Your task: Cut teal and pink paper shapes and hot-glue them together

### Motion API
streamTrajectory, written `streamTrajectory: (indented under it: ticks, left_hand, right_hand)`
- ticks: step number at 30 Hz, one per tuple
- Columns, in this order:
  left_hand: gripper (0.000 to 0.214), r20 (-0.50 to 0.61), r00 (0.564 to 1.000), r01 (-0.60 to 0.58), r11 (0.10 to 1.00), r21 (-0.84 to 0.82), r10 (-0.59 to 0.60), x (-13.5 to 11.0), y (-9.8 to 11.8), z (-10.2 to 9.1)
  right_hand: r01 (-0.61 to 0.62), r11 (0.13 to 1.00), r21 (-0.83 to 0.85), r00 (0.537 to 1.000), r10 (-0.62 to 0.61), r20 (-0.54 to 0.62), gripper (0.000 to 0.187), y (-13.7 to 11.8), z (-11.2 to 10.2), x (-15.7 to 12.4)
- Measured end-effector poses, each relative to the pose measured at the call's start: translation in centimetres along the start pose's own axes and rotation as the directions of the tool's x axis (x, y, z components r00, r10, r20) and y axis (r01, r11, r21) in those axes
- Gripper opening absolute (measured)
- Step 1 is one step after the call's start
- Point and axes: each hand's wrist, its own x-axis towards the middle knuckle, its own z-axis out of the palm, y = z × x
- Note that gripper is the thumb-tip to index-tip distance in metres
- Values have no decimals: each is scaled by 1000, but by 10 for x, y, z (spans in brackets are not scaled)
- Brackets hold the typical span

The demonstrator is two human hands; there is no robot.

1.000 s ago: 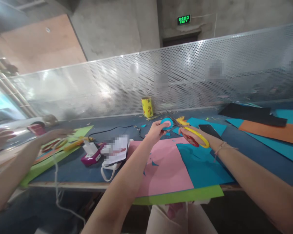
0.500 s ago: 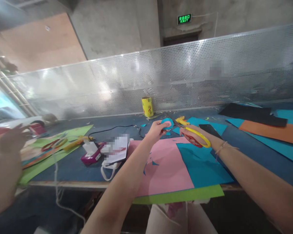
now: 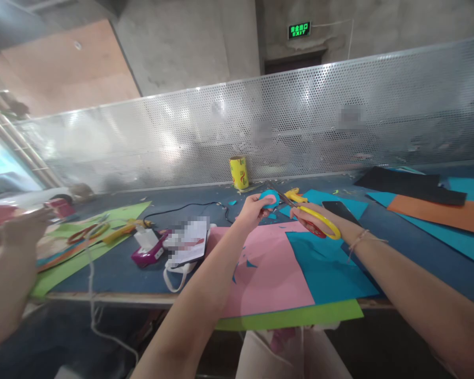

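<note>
Between the fingers of my left hand point(image 3: 253, 209) is a small rounded piece of blue and pink paper point(image 3: 269, 198). My right hand point(image 3: 306, 215) grips a pair of scissors point(image 3: 324, 223) with yellow and red handles, the blades pointing at the paper's right edge. Whether the blades touch it I cannot make out. Under my hands lie a pink sheet point(image 3: 272, 279) with small blue scraps on it and a blue sheet point(image 3: 335, 268). A green sheet point(image 3: 292, 316) sticks out at the table's front edge.
A yellow can-shaped roll point(image 3: 239, 172) stands by the perforated metal screen point(image 3: 181, 137). Behind my right hand are a yellow tool point(image 3: 295, 195) and a dark phone point(image 3: 342, 211). Leftward lie a purple tissue box point(image 3: 148, 254) and a co-worker's arm point(image 3: 13, 268). Black card point(image 3: 411, 185) lies right.
The blue and pink paper has turned slightly in my left hand. My right hand with the scissors stays almost in place. The co-worker's hand at the left has shifted a little.
</note>
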Motion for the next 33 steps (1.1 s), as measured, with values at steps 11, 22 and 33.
streamTrajectory:
  ticks: [11,22,33]
  left_hand:
    - [23,5,1000,28,999,32,-28,0,0,1]
    - [27,-44,998,-34,999,-18,33,3,-5,-1]
    - [26,-74,997,-4,999,-51,0,2,0,-2]
  right_hand:
    - [12,1000,-19,1000,-12,6,50,-2,1,-1]
    - [-14,996,-88,996,6,-94,42,-11,1,-2]
    - [-52,997,-51,990,45,-132,41,-17,5,-2]
